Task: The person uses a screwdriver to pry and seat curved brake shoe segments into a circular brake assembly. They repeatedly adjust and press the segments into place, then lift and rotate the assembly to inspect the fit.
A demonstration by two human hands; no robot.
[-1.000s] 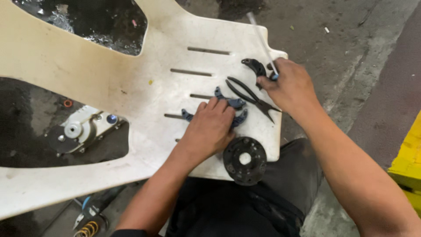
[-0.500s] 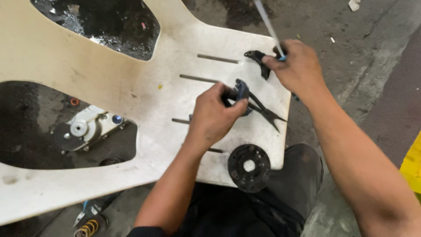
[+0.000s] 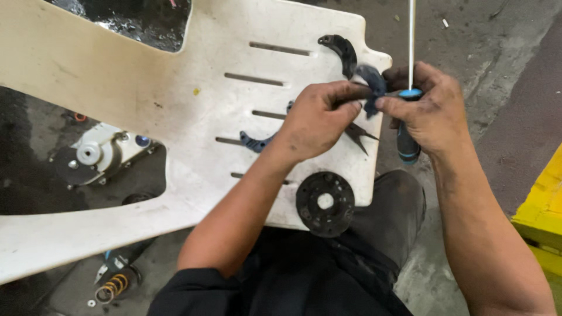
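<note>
L hand (image 3: 319,120) & R hand (image 3: 430,111) – both grips pinch dark part (image 3: 373,88); R also clenches screwdriver (image 3: 408,117).

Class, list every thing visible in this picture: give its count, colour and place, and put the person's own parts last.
Plastic panel: one, cream-white, slotted, spread across the floor.
Curved part: one, black, on the panel's top right corner.
Small dark piece: one, blue-black, pinched between both hands.
Screwdriver: one, black and blue handle, long steel shaft pointing up, in the right hand.
Pliers: one, blue-handled, on the panel under the left hand.
Round disc: one, black, centre hole, at the panel's lower edge.
Metal assembly: one, silver, seen through the panel's cutout.
Coil spring: one, yellow, on the floor at bottom left.
Yellow object: one, at the right edge.
Left hand: one, over the panel.
Right hand: one, beside the panel's right edge.
</note>
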